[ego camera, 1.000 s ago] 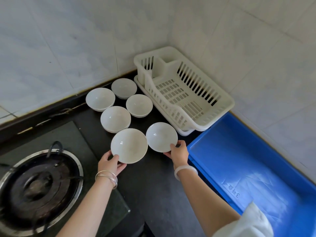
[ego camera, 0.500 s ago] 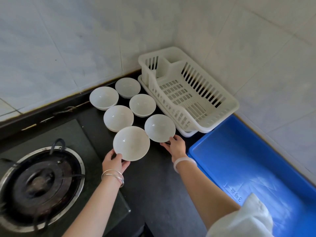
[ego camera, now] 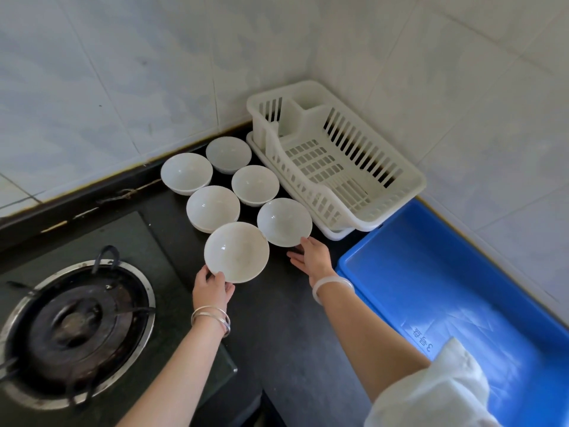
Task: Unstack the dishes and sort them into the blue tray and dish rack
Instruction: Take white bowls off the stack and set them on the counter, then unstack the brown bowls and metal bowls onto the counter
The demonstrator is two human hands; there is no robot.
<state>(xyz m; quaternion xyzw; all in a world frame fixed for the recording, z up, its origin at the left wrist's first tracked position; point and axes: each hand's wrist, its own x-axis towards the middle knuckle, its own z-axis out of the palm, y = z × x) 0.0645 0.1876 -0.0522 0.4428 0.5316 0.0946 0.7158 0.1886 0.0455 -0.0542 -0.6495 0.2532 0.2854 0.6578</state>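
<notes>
Six white bowls (ego camera: 213, 208), all mouth-up, in two rows on black counter (ego camera: 292, 334) left of one dish rack (ego camera: 345, 177); one blue tray (ego camera: 431, 288); rack's long axis follows right wall; left hand (ego camera: 212, 289) pinches front bowl (ego camera: 236, 252) rim; right hand (ego camera: 312, 257), fingers straight, touches right bowl (ego camera: 284, 221).

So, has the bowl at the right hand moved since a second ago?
Yes. The right bowl moved away from the person, along the dish rack, toward the bowl behind it. The left hand holds the front bowl.
</notes>
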